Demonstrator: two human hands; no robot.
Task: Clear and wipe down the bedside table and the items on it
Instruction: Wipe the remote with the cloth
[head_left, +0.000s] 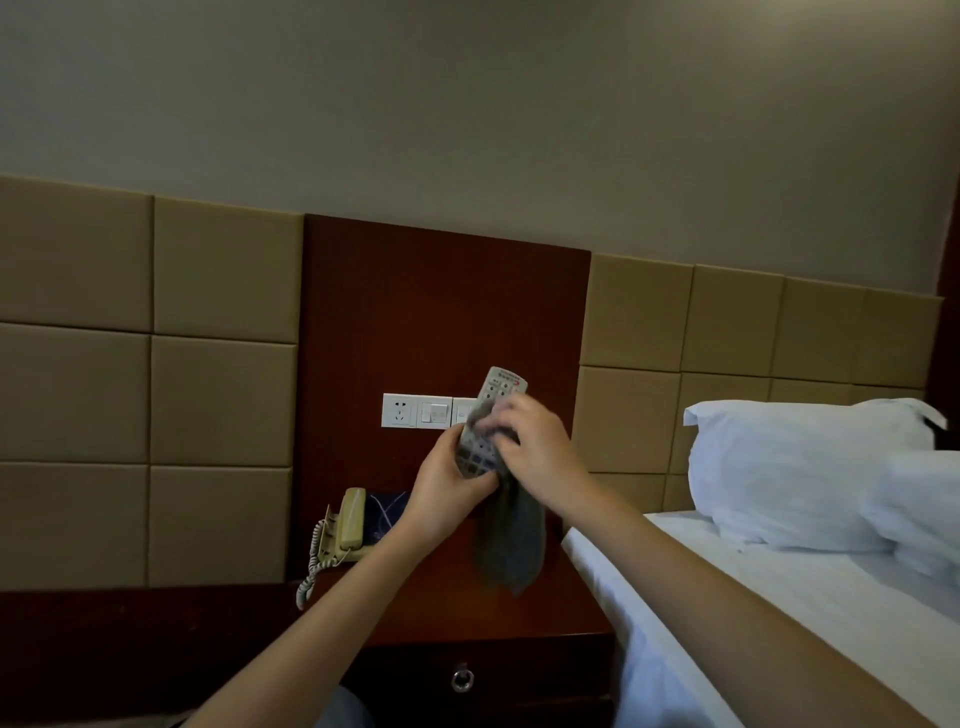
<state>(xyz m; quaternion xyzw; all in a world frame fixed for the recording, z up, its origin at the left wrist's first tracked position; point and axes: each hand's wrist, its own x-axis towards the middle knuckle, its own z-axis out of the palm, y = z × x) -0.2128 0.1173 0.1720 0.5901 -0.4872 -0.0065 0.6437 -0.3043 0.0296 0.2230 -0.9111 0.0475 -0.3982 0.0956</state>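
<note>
Two bare forearms reach up over the dark wooden bedside table (519, 613). Held above it, the grey remote control (491, 415) is tilted with its top toward the wall. The left hand (449, 483) wraps closed around the remote's lower end. The right hand (540, 457) presses a grey cloth (511, 540) onto the buttons, fingers curled shut on it; the cloth's loose end hangs down. A beige telephone (349, 522) sits at the table's back left, seemingly beside a dark card.

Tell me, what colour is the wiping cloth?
Dark grey cloth, seen in the head view.
</note>
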